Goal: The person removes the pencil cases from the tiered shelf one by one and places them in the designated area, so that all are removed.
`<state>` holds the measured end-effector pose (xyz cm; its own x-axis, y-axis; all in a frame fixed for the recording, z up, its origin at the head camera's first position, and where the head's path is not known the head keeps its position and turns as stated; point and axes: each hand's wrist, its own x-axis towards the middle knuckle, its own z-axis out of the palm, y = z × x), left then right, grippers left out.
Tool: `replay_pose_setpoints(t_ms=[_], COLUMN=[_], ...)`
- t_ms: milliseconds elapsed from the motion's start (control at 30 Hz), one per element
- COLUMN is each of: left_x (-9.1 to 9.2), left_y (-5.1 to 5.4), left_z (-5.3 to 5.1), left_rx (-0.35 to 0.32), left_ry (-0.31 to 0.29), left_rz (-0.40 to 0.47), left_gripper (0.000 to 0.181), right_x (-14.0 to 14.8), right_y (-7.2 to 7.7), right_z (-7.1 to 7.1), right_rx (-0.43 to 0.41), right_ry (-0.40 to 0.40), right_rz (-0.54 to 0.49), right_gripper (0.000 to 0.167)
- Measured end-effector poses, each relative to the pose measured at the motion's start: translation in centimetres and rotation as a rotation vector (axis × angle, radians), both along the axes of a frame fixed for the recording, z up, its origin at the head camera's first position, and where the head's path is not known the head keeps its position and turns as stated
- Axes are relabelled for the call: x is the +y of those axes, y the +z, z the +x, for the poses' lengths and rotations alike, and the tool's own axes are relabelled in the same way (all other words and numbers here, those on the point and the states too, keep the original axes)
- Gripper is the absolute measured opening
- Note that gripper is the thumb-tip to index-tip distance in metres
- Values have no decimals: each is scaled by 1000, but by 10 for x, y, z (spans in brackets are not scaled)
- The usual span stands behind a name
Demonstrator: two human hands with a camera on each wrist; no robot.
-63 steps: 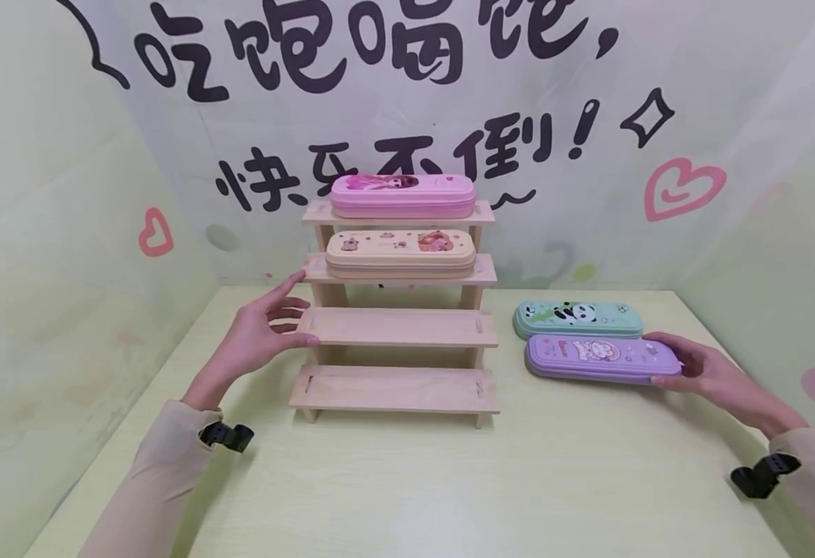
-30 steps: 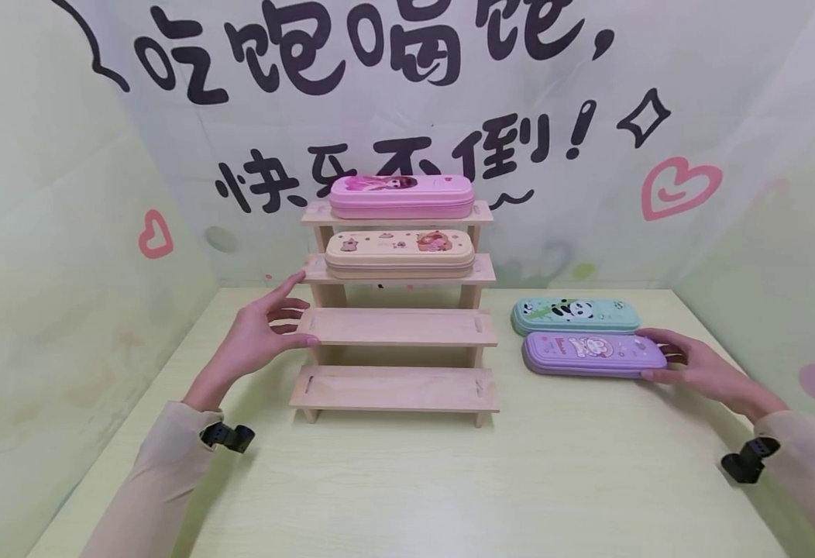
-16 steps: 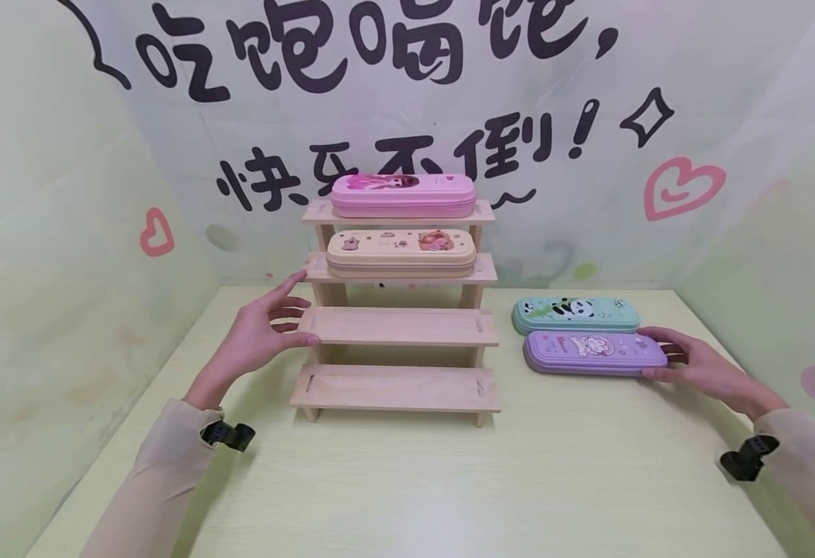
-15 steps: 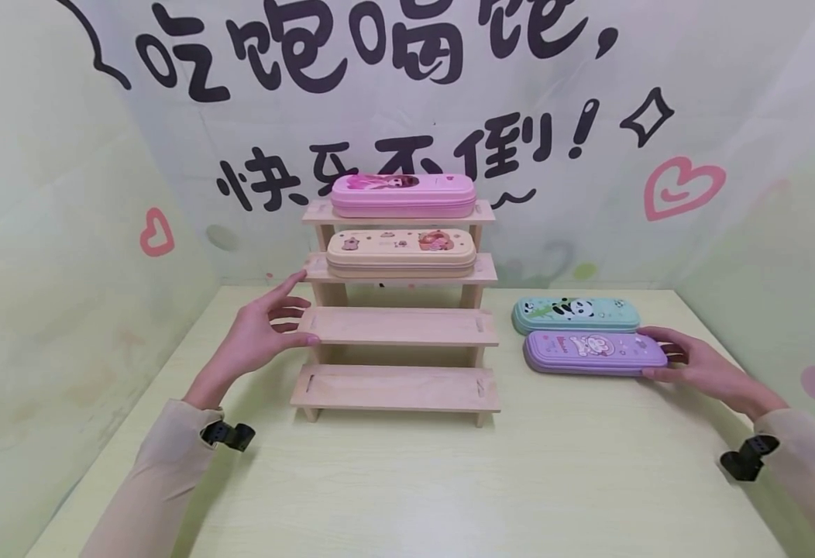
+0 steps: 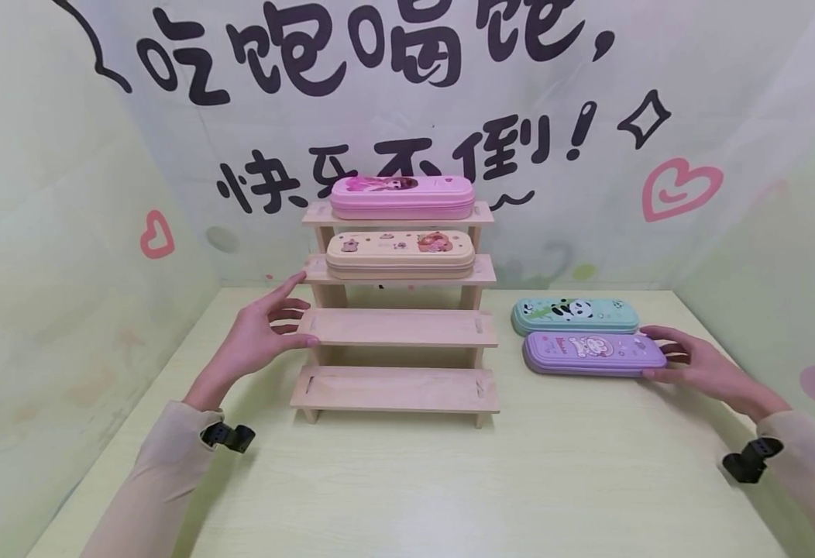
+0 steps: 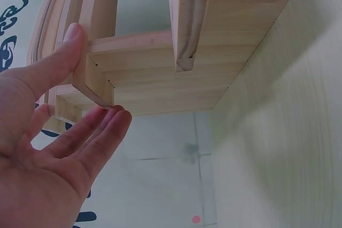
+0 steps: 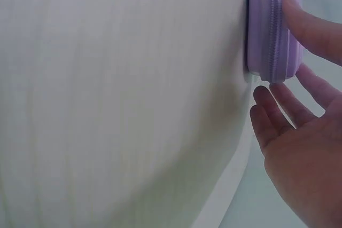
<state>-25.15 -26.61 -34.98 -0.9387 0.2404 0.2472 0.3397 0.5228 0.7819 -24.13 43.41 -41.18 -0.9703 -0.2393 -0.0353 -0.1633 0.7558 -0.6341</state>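
A wooden four-tier display rack [image 5: 393, 387] stands on the table. My left hand [image 5: 257, 337] grips its left end, thumb on the front edge of the second-lowest shelf, fingers against the plank ends. In the left wrist view the hand [image 6: 64, 137] shows thumb and fingertips around a shelf end. A purple pencil case [image 5: 592, 353] with a cartoon print lies flat right of the rack. My right hand [image 5: 700, 372] holds its right end, thumb on the front side and index at the back corner; the right wrist view shows the thumb beside the zipper of the purple case [image 7: 272, 30].
A pink pencil case [image 5: 400, 198] sits on the top shelf and a cream one [image 5: 400, 256] on the shelf below. A mint-green panda pencil case [image 5: 575, 314] lies directly behind the purple one. Printed cloth walls [image 5: 763, 310] enclose the table [image 5: 407, 480].
Since the oldest frame my right hand has moved left with the purple pencil case's right end, and the case now lies straighter beside the green one. My left hand has stayed on the rack.
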Motion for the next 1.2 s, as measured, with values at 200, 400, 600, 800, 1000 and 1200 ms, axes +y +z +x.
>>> replay_pose_setpoints(t_ms=[200,400,600,800,1000,1200], left_x=[0,-1,-1,-1,0,0], left_y=[0,1,0,0,0,0], left_z=[0,1,1,0,0,1], left_rx=[-1,-6,-7,-1,-3,-5], left_ry=[-2,3,3,-3,-8,-2], left_rz=[3,-8,-9,5,16,12], left_gripper=[111,111,111,111,111,111], right_x=[3,2,-14,-43,-72,-103], right_y=[3,9,25,45,59,76], right_z=[4,9,10,6,-4,-13], right_rx=[43,118,142,146,177,197], right_ry=[-25,-27,-29,-2,49,81], right_rz=[-13,-81,-109,-81,-112,-127], right_gripper=[78,69,62,64,63,63])
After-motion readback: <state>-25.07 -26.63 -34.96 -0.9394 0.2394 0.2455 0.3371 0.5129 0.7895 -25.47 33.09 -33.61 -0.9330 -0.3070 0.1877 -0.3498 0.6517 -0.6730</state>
